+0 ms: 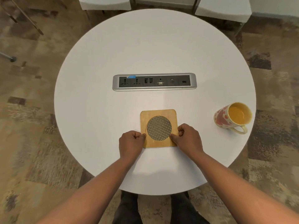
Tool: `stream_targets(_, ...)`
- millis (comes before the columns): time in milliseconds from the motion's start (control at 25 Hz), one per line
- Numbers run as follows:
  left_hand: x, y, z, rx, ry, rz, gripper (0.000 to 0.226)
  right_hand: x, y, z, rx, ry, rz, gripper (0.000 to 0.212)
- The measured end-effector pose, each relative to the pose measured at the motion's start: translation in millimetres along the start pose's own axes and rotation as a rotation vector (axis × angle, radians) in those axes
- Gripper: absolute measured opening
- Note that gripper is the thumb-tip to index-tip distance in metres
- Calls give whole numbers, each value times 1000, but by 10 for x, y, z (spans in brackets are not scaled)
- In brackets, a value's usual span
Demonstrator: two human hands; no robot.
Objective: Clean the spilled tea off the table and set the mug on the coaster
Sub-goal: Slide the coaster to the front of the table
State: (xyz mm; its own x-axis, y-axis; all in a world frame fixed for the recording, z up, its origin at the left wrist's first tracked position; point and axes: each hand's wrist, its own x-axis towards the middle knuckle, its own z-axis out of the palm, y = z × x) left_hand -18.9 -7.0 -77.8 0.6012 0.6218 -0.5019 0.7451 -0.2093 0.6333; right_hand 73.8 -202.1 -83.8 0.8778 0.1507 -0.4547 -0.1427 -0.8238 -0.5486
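Note:
A square wooden coaster (157, 114) with a round woven metal centre lies flat on the round white table (145, 46), near its front middle. My left hand (130, 144) pinches the coaster's lower left edge between thumb and fingers. My right hand (188, 139) grips its lower right edge the same way. A cream mug (233, 118) with pink heart shapes stands upright near the table's right edge, its handle pointing toward me. It holds yellowish tea. I see no spilled liquid on the tabletop.
A silver power and data socket strip (154, 81) is set into the table's centre. Two white chairs (105, 3) (224, 8) stand beyond the far edge. Patterned carpet surrounds the table, and my dark trouser legs show below its front edge.

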Motion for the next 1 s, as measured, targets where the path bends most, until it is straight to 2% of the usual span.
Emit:
stream_targets(200,-3,10,16,39,6,-7,17,1,34,64,-62,38,-30,29)
stream_targets(1000,-5,-25,52,18,47,2,19,-22,134,136,48,93,-71,30)
